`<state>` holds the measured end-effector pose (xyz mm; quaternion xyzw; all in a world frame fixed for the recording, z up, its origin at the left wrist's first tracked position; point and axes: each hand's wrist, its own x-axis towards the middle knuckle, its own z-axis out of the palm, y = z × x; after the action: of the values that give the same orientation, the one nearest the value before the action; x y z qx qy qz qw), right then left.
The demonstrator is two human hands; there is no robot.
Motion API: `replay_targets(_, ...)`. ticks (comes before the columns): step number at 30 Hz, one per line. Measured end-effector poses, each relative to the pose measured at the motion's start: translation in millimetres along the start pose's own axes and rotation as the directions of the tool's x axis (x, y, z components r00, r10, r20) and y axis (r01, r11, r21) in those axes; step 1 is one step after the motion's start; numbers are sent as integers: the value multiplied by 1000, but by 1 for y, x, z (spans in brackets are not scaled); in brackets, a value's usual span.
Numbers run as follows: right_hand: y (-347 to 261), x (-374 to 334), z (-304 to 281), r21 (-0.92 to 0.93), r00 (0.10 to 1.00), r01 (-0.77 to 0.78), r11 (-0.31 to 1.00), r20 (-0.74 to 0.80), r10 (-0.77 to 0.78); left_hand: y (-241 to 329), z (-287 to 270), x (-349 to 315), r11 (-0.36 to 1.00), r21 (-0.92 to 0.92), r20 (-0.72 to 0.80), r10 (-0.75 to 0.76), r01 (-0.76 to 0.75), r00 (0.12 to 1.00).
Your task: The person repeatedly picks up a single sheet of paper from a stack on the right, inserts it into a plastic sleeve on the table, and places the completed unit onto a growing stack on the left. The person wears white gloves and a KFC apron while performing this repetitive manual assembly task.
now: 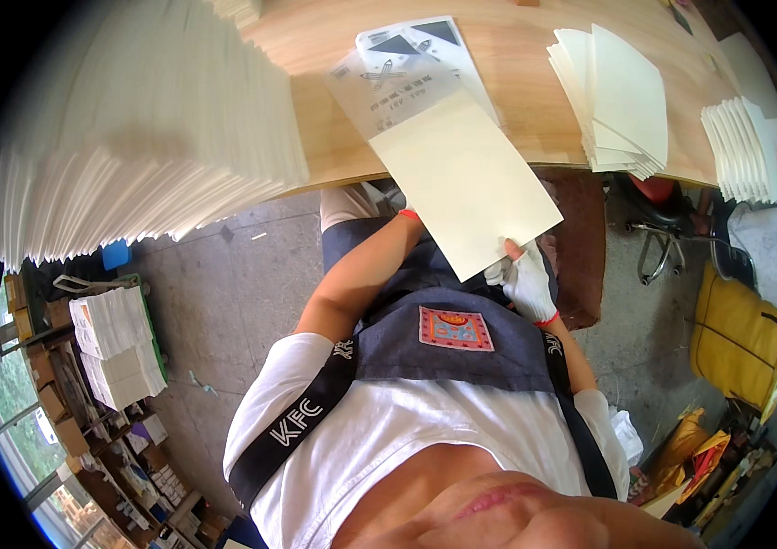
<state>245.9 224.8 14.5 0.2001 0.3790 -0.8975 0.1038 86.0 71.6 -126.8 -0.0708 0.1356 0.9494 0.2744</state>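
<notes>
Two prints (393,96) on worktop (521,55), one sheet (466,188) over near edge; right fingers (514,248) grip sheet; left fingers hidden, can't tell.

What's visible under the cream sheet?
A printed translucent sleeve shows at the far end of the cream sheet, and the left forearm reaches its left edge. Most beyond the red cuff, and anything beneath the middle, is covered.
</notes>
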Motion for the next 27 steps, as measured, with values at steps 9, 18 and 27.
replay_targets(9, 45, 33, 1, 84, 978, -79, 993, -187, 94, -48, -23, -51, 16, 951, 309, 39, -310, 950)
replay_targets(18, 23, 128, 35, 100, 982, -182, 978, -38, 186, -2, 31, -54, 809, 503, -399, -94, 303, 912)
replay_targets(27, 27, 124, 59, -857, 870, 490, 159, 471, -145, 67, 39, -90, 572, 795, -383, 217, 201, 898)
